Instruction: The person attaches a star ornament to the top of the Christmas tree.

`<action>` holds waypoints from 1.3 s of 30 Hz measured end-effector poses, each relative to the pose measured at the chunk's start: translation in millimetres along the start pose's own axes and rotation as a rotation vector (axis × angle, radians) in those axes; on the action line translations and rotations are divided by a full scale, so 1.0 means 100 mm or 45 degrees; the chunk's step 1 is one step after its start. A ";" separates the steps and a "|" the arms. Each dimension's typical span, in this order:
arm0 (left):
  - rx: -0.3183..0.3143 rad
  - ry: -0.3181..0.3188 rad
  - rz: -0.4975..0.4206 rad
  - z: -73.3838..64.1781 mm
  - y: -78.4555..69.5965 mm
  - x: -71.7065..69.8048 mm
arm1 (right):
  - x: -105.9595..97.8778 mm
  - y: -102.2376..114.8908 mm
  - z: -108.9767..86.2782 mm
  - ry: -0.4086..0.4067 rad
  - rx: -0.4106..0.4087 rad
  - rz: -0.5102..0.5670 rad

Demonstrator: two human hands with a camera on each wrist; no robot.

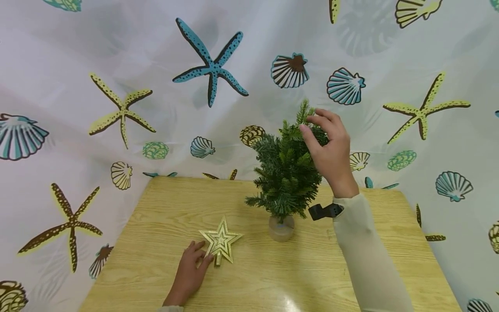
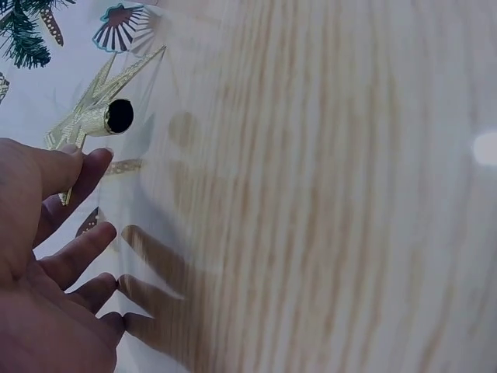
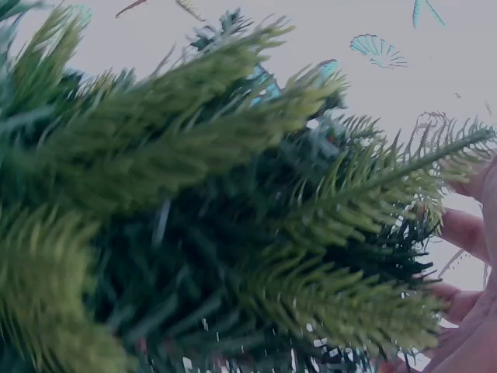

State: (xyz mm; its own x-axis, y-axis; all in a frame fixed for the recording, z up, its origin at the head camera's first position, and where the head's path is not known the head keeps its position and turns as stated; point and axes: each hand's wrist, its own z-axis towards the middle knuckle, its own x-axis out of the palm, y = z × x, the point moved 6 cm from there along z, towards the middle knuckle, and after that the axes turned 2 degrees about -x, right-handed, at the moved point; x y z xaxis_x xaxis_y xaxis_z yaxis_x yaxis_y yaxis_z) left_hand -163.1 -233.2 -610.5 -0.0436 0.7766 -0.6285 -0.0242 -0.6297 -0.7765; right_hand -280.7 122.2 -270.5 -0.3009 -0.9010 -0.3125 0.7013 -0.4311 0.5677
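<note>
In our left hand point(image 1: 192, 268) we pinch the gold star point(image 1: 220, 239) between thumb and fingers by one point, just beside its tubular socket point(image 2: 96, 121); we cannot tell whether the star touches the surface point(image 1: 156, 225) beneath that hand. A light but firm pinch, clear of the socket's mouth, should suit it best, since the thin points look easy to bend. Our right hand point(image 1: 331, 145) grasps nothing: its fingers curve loosely beside the top sprig point(image 1: 304, 111) of the small tree point(image 1: 286, 177). Any touch there should be gentle, because the tree looks top-heavy over its round base point(image 1: 281, 230), well below this hand. Bushy branches point(image 3: 171, 159) crowd the right hand's fingers and partly hide them. Beyond both hands hangs sea-patterned cloth point(image 1: 257, 26), behind the tree.
</note>
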 end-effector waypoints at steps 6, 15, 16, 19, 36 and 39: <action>-0.009 -0.021 -0.020 0.01 0.00 0.00 | 0.04 -0.05 0.04 0.051 0.108 0.028; -0.059 -0.025 -0.114 0.01 -0.02 0.04 | 0.10 -0.09 0.05 0.107 0.142 -0.006; -0.064 -0.020 -0.119 0.01 -0.02 0.05 | 0.11 -0.09 0.05 0.101 0.134 -0.008; -0.061 -0.033 -0.123 0.02 -0.04 0.05 | 0.12 -0.07 0.04 0.078 0.119 -0.009; 0.075 -0.226 -0.302 0.11 -0.37 -0.12 | 0.13 -0.10 -0.03 -0.003 0.037 -0.072; 0.101 -0.237 -0.380 0.14 -0.48 -0.19 | 0.12 -0.11 -0.04 -0.014 0.036 -0.081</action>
State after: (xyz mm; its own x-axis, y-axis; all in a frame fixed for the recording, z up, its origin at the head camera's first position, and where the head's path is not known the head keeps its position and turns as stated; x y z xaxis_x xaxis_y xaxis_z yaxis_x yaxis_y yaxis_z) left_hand -175.2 -217.8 -560.9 -0.2039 0.9143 -0.3500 -0.1400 -0.3811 -0.9139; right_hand -289.2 116.0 -283.7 -0.3515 -0.8720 -0.3407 0.6621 -0.4888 0.5681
